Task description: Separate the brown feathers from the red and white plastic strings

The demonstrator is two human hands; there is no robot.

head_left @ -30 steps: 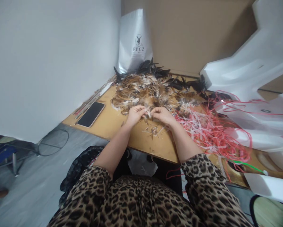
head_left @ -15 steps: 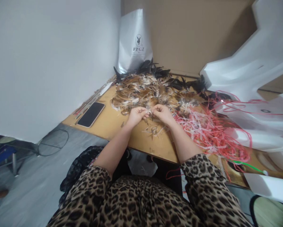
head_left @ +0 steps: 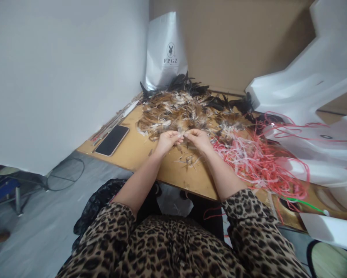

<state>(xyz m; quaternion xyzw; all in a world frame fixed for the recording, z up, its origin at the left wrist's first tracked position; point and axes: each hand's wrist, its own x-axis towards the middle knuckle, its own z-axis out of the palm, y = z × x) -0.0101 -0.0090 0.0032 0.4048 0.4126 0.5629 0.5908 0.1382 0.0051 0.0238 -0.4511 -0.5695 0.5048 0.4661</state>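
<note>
Over the near edge of a pile of brown feathers (head_left: pixel 167 110), my left hand (head_left: pixel 168 141) and my right hand (head_left: pixel 198 139) meet with their fingertips almost touching. Both are closed in a pinch on a small feather (head_left: pixel 182 126), whose brown tip seems to point away from me. Its lower end is largely hidden by my fingers. Loose feather scraps (head_left: pixel 189 160) lie on the table just below my hands. Longer black feathers (head_left: pixel 187 83) border the pile at the back.
A phone (head_left: pixel 112 140) lies on the wooden table (head_left: pixel 141 152) at left. A tangle of red and white strips (head_left: pixel 248 158) spreads at right, beside white foam pieces (head_left: pixel 289 87). Behind the feathers stands a silver bag (head_left: pixel 164 46); a white panel (head_left: pixel 75 77) rises at left.
My fingertips have shifted slightly against each other at the feather. The brown tip shows a little more plainly between them; everything else stays in place.
</note>
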